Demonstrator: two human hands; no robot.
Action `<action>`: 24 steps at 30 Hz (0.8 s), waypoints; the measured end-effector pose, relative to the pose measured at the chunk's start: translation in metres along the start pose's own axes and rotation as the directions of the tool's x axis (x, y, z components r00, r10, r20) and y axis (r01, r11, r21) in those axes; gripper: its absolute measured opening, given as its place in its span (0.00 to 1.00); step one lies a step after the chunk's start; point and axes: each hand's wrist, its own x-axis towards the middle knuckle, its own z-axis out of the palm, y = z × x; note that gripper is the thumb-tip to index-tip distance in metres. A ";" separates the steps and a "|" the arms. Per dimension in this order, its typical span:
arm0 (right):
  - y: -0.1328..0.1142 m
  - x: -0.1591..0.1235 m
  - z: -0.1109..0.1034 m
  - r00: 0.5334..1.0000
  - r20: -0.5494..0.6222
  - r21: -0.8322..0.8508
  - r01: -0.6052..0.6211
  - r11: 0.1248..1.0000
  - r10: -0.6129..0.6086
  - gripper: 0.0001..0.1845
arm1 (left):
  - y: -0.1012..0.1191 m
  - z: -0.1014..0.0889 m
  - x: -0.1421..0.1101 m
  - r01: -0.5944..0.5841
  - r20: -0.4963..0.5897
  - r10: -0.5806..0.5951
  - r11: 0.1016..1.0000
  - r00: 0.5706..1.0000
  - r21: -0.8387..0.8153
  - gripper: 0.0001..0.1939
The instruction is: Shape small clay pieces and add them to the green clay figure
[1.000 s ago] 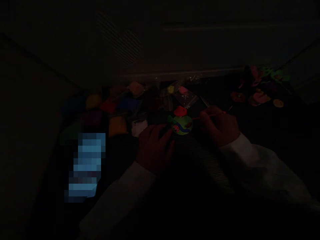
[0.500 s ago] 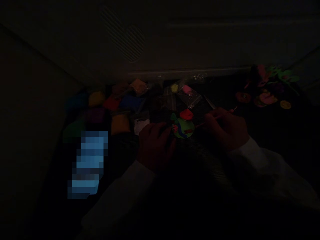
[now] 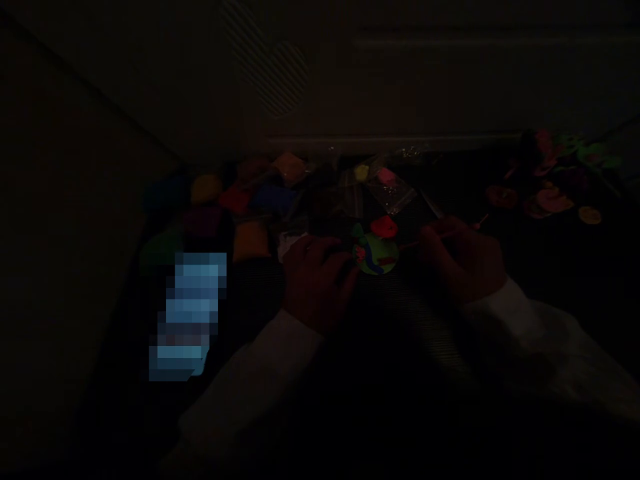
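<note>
Dim light leaves much in shadow. A round green disc, apparently of modelling clay, bears a blue wavy strip, a small reddish-pink shape and a brown bar. At its upper edge sits a red lump. My left hand rests palm down just left of the disc, fingers apart, with the fingertips close to its edge; whether they touch it I cannot tell. On the other side, my right hand pinches a thin pinkish stick-like tool, whose tip points at the disc's right edge.
Bags of coloured clay, such as an orange one and a blue one, lie at the back left. A lit phone is at the left. Beyond my right hand lie a pointed metal tool and several coloured clay pieces.
The whole view has shifted slightly, so everything appears a little further right, and the picture is darker. Both hands keep nearly the same places beside the disc.
</note>
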 end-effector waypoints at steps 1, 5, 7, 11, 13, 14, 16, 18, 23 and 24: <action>0.000 0.000 0.000 1.000 0.001 -0.005 0.001 1.000 -0.001 0.11 | 0.000 0.000 0.000 0.000 -0.001 0.000 1.000 1.000 -0.002 0.08; 0.001 0.000 0.000 1.000 0.019 0.000 -0.010 1.000 0.010 0.12 | 0.000 0.000 0.001 0.014 -0.007 -0.014 1.000 1.000 -0.012 0.08; 0.001 -0.001 0.000 1.000 0.007 0.006 -0.009 1.000 0.009 0.11 | 0.000 0.000 0.001 0.012 -0.014 -0.013 1.000 1.000 -0.023 0.08; 0.003 -0.001 0.001 1.000 -0.004 -0.002 0.016 1.000 -0.016 0.11 | 0.000 0.001 0.001 0.014 -0.017 -0.014 0.999 1.000 -0.037 0.08; 0.003 -0.001 0.001 1.000 -0.001 -0.001 0.015 1.000 -0.015 0.11 | 0.000 0.001 0.002 0.020 -0.015 -0.020 0.999 1.000 -0.034 0.07; 0.003 -0.001 0.001 1.000 -0.003 0.000 0.008 1.000 -0.008 0.11 | 0.000 0.002 0.002 0.018 -0.016 -0.019 0.999 1.000 -0.033 0.07; 0.002 0.000 0.000 1.000 0.000 0.000 -0.009 1.000 0.009 0.11 | -0.001 0.002 0.002 0.016 -0.016 -0.017 0.999 1.000 -0.035 0.07; 0.002 0.000 0.000 1.000 0.002 0.003 -0.021 1.000 0.021 0.11 | -0.001 0.003 0.003 0.013 -0.023 -0.014 0.999 1.000 -0.037 0.06; 0.001 0.000 0.000 1.000 0.006 0.015 -0.015 1.000 0.015 0.11 | -0.001 0.004 0.003 0.013 -0.038 -0.014 1.000 0.999 -0.028 0.07; 0.001 0.000 0.000 1.000 0.007 0.013 -0.015 1.000 0.015 0.11 | -0.001 0.004 0.004 0.013 -0.035 -0.014 1.000 0.999 -0.028 0.07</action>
